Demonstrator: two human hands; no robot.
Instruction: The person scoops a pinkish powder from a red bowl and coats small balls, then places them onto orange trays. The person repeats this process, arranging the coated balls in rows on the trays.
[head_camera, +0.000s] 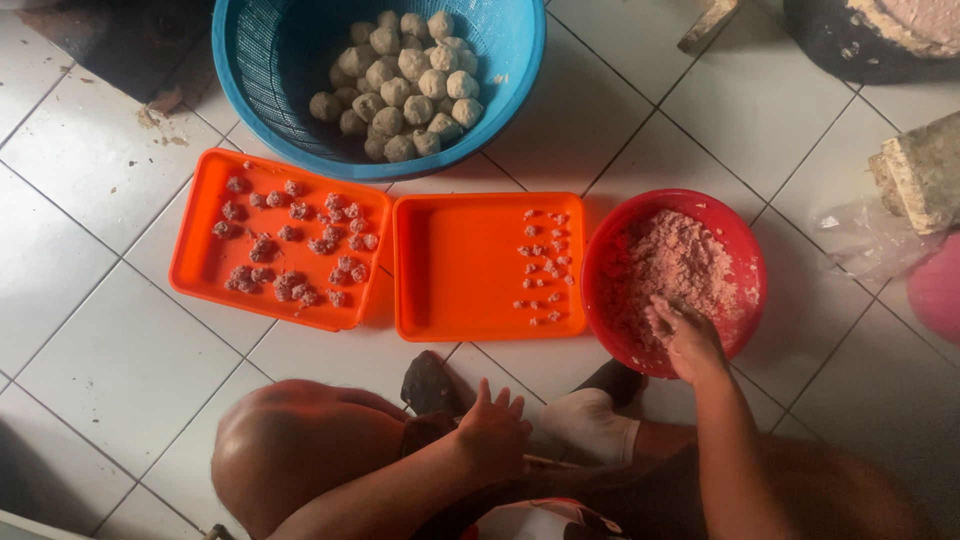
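- On the white tiled floor (120, 330), a red bowl (745, 250) holds pinkish ground-meat paste (665, 260)
- right hand (685, 335) digs in, fingers curled pinching paste (likely soft, sticky; scoop small lumps)
- left hand (493, 430) spread, resting by the knee
- orange trays (470, 265) just beside

Counts: 2 orange trays, left tray (195, 262) and middle tray (455, 290), centre of frame. 1 blue basket (250, 90) at top, roughly 25–30 pale balls (400, 85) piled in it; exact count unclear. 1 red bowl (745, 250) at right with one mass of pink mince (665, 260). Left tray: about 30 pink lumps (290, 245). Middle tray: about 20 small bits (545, 265). 2 hands: left hand (492, 428), right hand (685, 335).
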